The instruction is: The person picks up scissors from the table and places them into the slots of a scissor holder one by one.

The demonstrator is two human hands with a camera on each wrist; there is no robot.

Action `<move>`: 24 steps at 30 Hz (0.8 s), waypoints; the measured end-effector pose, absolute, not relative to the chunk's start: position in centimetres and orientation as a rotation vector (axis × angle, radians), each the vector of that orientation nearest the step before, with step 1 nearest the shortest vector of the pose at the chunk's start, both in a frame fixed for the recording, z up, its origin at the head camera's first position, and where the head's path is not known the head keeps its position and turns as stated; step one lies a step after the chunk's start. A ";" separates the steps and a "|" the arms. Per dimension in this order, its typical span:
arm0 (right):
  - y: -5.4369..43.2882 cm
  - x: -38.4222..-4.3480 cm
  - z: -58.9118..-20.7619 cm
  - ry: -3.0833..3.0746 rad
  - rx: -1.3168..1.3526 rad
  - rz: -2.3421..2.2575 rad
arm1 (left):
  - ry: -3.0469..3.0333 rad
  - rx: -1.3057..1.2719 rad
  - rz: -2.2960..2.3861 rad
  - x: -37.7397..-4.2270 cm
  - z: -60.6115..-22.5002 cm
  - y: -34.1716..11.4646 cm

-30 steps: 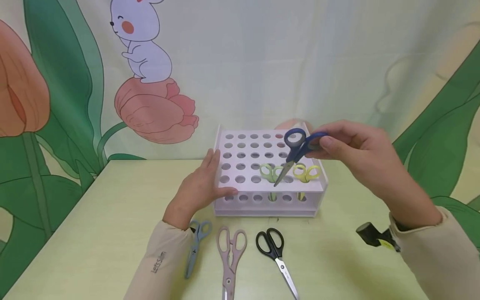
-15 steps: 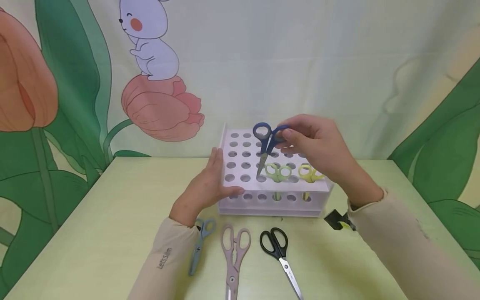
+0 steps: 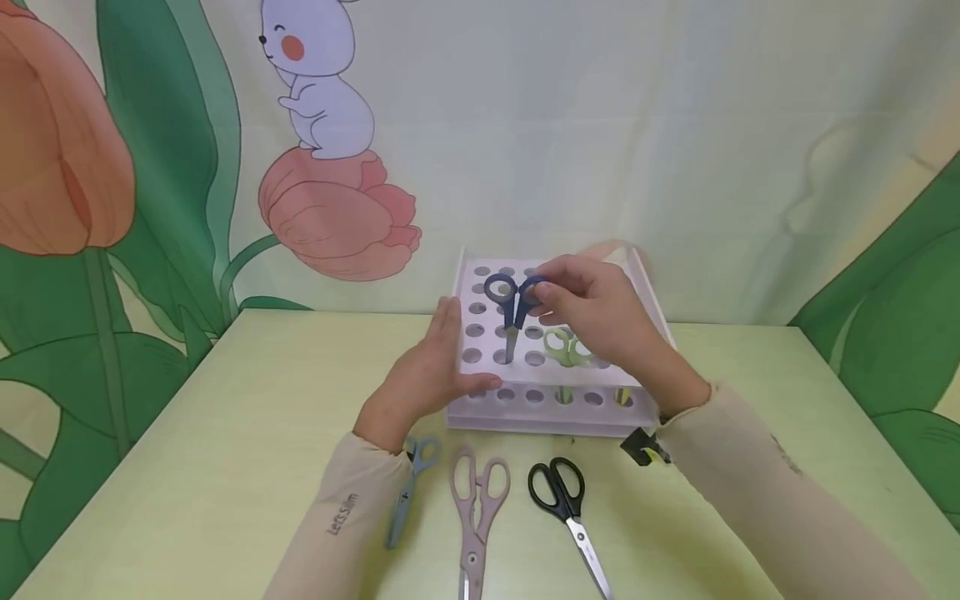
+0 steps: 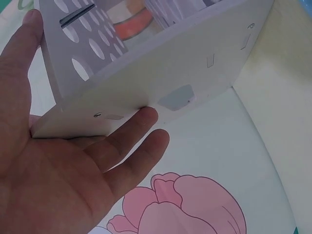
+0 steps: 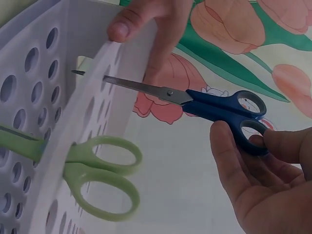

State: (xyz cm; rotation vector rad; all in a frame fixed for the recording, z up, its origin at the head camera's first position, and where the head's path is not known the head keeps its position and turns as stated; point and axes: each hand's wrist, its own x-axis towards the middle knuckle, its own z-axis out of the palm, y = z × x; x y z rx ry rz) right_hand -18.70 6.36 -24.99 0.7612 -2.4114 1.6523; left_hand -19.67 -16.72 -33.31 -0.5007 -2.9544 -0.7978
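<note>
My right hand (image 3: 600,312) pinches one ring of a pair of navy-handled scissors (image 5: 207,105) between thumb and fingers. Its blades point down, and in the right wrist view their tip passes through a hole in the top board of a white rack (image 3: 480,408). At the rack's left side, my left hand (image 3: 420,367) rests with straight fingers along the side panel and its thumb on the front top edge. Light green scissors (image 5: 75,156) stand in another hole, handles up. Yellow scissors (image 3: 622,397) show only their blades low at the right; my right hand hides their handles.
On the table before the rack lie pale blue scissors (image 3: 401,496), partly behind the left sleeve, pink scissors (image 3: 472,537) and black-handled scissors (image 3: 573,521). A printed cloth (image 3: 525,150) hangs close behind the rack.
My right hand has carried the navy scissors leftward and down, from above the rack into a hole in the front row. The left hand has stayed on the rack.
</note>
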 end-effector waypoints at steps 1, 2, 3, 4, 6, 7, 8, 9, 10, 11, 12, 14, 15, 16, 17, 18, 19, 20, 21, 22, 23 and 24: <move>6.2 -18.8 -25.2 -2.415 0.758 1.647 | -2.956 -0.499 -0.793 -19.7 -33.3 -16.7; 6.1 -18.8 -25.4 -2.418 0.754 1.643 | -2.959 -0.497 -0.790 -19.7 -33.3 -16.6; 5.9 -18.9 -25.5 -2.424 0.755 1.639 | -2.962 -0.495 -0.786 -19.7 -33.3 -16.6; 5.8 -19.0 -25.7 -2.432 0.756 1.632 | -2.962 -0.495 -0.781 -19.6 -33.3 -16.6; 5.7 -19.1 -26.2 -2.458 0.752 1.603 | -2.968 -0.487 -0.776 -19.6 -33.3 -16.5; 5.6 -19.1 -26.4 -2.472 0.747 1.592 | -2.968 -0.485 -0.774 -19.6 -33.3 -16.5; 5.5 -19.1 -26.7 -2.486 0.743 1.583 | -2.971 -0.482 -0.772 -19.6 -33.2 -16.5; 5.5 -19.1 -27.0 -2.500 0.737 1.584 | -2.974 -0.479 -0.768 -19.6 -33.2 -16.5; 5.4 -19.2 -27.3 -2.514 0.731 1.582 | -2.976 -0.478 -0.762 -19.5 -33.2 -16.5; 5.3 -19.2 -27.5 -2.529 0.723 1.578 | -2.980 -0.473 -0.759 -19.5 -33.2 -16.5; 5.3 -19.2 -27.7 -2.544 0.713 1.577 | -2.981 -0.471 -0.754 -19.5 -33.2 -16.5; 5.1 -19.3 -28.2 -2.571 0.696 1.583 | -2.984 -0.470 -0.738 -19.5 -33.2 -16.5; 5.0 -19.3 -28.4 -2.587 0.685 1.584 | -2.982 -0.471 -0.731 -19.5 -33.2 -16.5; 4.9 -19.4 -28.5 -2.600 0.675 1.584 | -2.983 -0.473 -0.725 -19.5 -33.2 -16.5; 4.9 -19.4 -28.6 -2.612 0.662 1.586 | -2.984 -0.472 -0.722 -19.5 -33.2 -16.5; 4.9 -19.4 -28.8 -2.620 0.648 1.593 | -2.984 -0.473 -0.718 -19.5 -33.2 -16.5; 4.8 -19.4 -28.9 -2.627 0.635 1.599 | -2.984 -0.473 -0.716 -19.5 -33.2 -16.5; 4.8 -19.4 -28.9 -2.635 0.623 1.607 | -2.983 -0.472 -0.715 -19.5 -33.2 -16.6; 4.8 -19.5 -29.0 -2.644 0.616 1.607 | -2.982 -0.473 -0.716 -19.5 -33.2 -16.6; 4.7 -19.5 -29.1 -2.652 0.609 1.604 | -2.982 -0.473 -0.717 -19.5 -33.2 -16.6; 4.7 -19.5 -29.1 -2.661 0.605 1.595 | -2.981 -0.473 -0.717 -19.5 -33.2 -16.6; 4.7 -19.5 -29.1 -2.668 0.603 1.587 | -2.980 -0.474 -0.718 -19.5 -33.2 -16.6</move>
